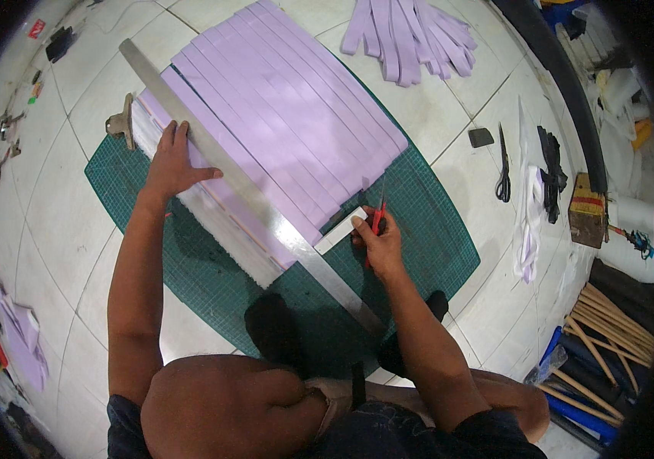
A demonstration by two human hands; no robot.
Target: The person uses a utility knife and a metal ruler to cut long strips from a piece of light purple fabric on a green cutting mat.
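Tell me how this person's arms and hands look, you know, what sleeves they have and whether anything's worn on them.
The left hand and right hand are bare, with no gloves or wristbands visible. The left sleeve and right sleeve are dark, short and end above the elbows, leaving the forearms uncovered.

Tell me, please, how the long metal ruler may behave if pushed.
The long metal ruler is probably stiff, since it looks like flat metal. It may slide easily, as its surface looks smooth and shiny. Pushed at the near end, it might pivot: the left hand touches its far half.
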